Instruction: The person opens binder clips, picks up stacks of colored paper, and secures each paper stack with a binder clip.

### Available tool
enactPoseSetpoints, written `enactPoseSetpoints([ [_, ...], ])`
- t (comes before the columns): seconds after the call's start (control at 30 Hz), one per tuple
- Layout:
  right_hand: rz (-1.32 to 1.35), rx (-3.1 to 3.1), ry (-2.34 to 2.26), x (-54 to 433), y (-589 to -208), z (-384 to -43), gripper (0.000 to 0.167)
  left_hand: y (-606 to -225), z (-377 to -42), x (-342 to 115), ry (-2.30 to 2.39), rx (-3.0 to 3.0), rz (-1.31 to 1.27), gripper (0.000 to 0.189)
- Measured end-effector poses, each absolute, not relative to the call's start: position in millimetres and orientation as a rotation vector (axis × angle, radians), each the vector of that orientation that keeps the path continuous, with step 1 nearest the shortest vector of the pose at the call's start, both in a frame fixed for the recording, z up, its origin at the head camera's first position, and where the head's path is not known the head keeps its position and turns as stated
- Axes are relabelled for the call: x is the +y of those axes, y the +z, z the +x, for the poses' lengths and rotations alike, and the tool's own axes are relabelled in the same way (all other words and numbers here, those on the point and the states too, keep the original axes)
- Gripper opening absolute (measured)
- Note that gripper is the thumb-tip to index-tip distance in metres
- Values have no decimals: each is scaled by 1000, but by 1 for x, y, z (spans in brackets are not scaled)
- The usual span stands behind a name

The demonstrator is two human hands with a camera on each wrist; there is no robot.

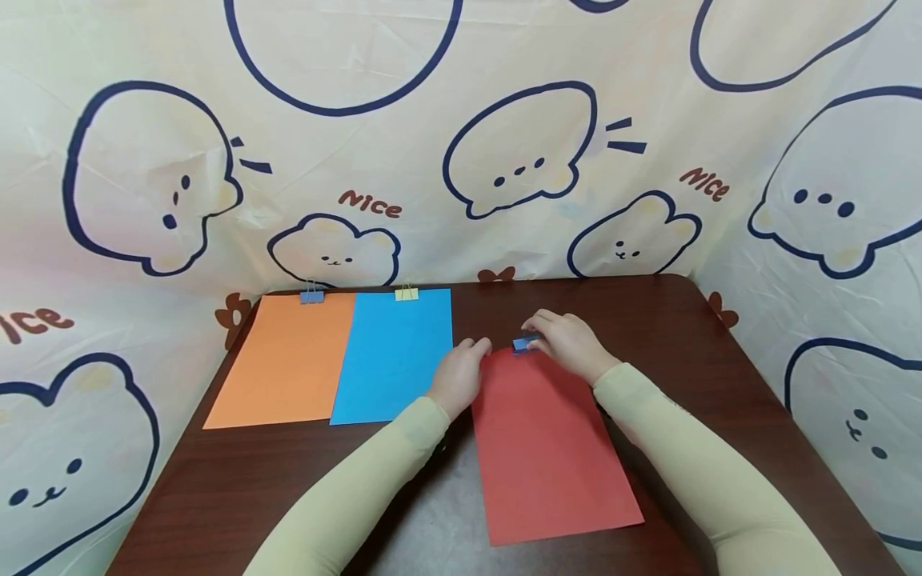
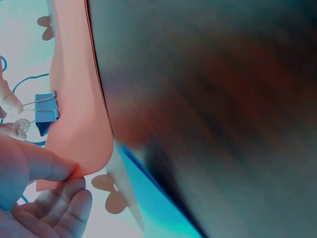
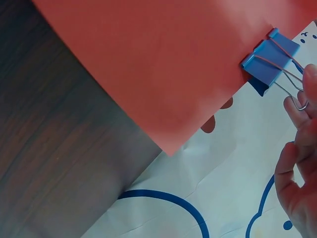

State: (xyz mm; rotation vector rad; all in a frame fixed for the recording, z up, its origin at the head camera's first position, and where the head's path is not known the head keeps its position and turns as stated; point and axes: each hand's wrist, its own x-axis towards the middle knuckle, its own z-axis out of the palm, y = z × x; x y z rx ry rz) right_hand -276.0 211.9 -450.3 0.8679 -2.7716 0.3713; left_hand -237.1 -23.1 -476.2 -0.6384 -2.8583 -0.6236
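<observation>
A red sheet of paper [image 1: 551, 456] slopes up from the table toward both hands, its far edge raised. My left hand [image 1: 458, 378] pinches the far left corner between thumb and fingers, as the left wrist view shows. On the middle of that far edge sits a blue binder clip [image 3: 271, 58]. My right hand [image 1: 571, 346] holds the clip by its wire handles, thumb on one side and fingers on the other. In the left wrist view the clip's body [image 2: 46, 110] overlaps the paper's edge.
To the left lie an orange sheet [image 1: 288, 360] with a blue binder clip [image 1: 312, 297] and a blue sheet [image 1: 399, 352] with a yellow binder clip [image 1: 406, 294], both at the far edge of the dark table [image 1: 180, 496]. A patterned cloth [image 1: 504, 240] hangs behind.
</observation>
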Motion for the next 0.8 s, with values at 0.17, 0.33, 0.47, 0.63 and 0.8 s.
enactPoseSetpoints([
  [0.17, 876, -2766, 366, 212, -452, -275, 34, -479, -238, -23, -641, -2859, -623, 22],
  [0.33, 869, -2786, 354, 212, -453, -273, 35, -480, -238, -23, -662, -2867, -614, 22],
  [0.47, 872, -2794, 352, 211, -452, -270, 36, -481, -238, -23, -666, -2865, -608, 22],
  [0.63, 868, -2811, 354, 209, -449, -265, 37, -481, -238, -23, -667, -2858, -604, 22],
  [0.8, 862, -2830, 347, 208, -446, -262, 37, -480, -236, -23, -686, -2845, -591, 22],
])
